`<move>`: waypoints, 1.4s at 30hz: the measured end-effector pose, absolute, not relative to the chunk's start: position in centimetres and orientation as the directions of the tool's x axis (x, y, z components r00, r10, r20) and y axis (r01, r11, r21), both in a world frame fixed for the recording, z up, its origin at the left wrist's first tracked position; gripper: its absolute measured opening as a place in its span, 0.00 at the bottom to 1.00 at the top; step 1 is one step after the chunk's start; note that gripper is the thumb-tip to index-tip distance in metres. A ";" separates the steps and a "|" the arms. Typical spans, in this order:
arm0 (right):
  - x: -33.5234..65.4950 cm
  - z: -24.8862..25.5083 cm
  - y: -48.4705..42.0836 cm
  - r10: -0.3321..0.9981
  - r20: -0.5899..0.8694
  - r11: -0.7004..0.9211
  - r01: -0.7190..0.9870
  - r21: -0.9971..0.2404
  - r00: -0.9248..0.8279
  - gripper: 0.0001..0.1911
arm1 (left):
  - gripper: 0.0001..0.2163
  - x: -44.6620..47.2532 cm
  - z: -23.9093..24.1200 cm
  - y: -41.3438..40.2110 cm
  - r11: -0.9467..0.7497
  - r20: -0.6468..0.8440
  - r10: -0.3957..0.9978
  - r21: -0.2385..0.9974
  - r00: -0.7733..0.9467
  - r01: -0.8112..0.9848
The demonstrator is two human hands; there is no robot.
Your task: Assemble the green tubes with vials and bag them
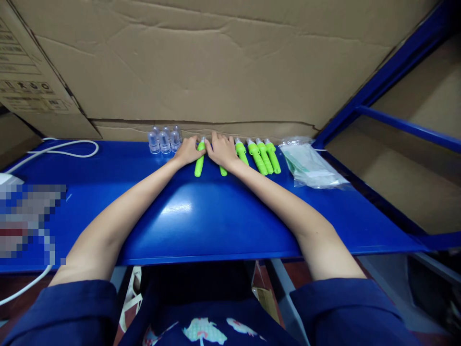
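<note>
A bright green stick with a clear tip (pixel 199 165) lies on the blue table between my hands. My left hand (pixel 188 151) has its thumb and forefinger closed at the upper part of this stick. Close beside it is my right hand (pixel 222 150), fingers stretched forward and thumb near the same tip. Under the right palm a second green stick (pixel 224 171) shows only its lower end. To the right, more green sticks (pixel 257 157) lie in a row, clear tips toward the cardboard. Several clear domed caps (pixel 164 141) stand left of my left hand.
A clear plastic bag with white and green contents (pixel 311 163) lies at the right of the blue table (pixel 216 221). Cardboard (pixel 216 67) walls the back. A white cable (pixel 72 142) loops at the left, and a blue metal frame (pixel 406 127) stands at the right.
</note>
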State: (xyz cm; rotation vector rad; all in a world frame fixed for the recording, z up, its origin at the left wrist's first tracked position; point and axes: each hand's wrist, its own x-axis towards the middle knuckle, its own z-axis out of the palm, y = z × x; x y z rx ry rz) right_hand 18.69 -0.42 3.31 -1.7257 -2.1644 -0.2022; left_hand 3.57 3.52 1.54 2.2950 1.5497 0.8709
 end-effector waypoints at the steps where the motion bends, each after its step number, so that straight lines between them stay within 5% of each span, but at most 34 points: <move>1: 18.5 3.4 -0.5 0.914 0.363 0.256 0.952 -0.168 -0.181 0.28 | 0.14 3.6 1.6 3.5 -0.414 0.343 0.901 0.507 0.264 0.756; 5: 18.0 3.6 -0.7 0.940 0.289 0.278 0.897 -0.344 -0.181 0.33 | 0.13 3.5 2.0 3.3 -0.410 0.345 0.905 0.561 0.247 0.719; 9: 18.0 3.2 -0.6 0.940 0.265 0.309 0.867 -0.392 -0.215 0.33 | 0.12 3.6 2.1 3.3 -0.413 0.362 0.905 0.624 0.223 0.663; 19: 18.4 3.5 -0.7 0.948 0.280 0.229 0.935 -0.269 -0.152 0.39 | 0.07 4.2 1.9 3.2 -0.452 0.387 0.886 0.609 0.253 0.652; 31: 18.9 3.2 0.1 0.930 0.302 0.300 0.910 -0.285 -0.212 0.25 | 0.07 3.6 1.4 4.2 -0.507 0.419 0.861 0.685 0.287 0.523; 42: 19.0 2.6 0.5 0.908 0.331 0.365 0.873 -0.325 -0.256 0.27 | 0.15 3.4 2.6 3.2 -0.436 0.375 0.898 0.685 0.231 0.584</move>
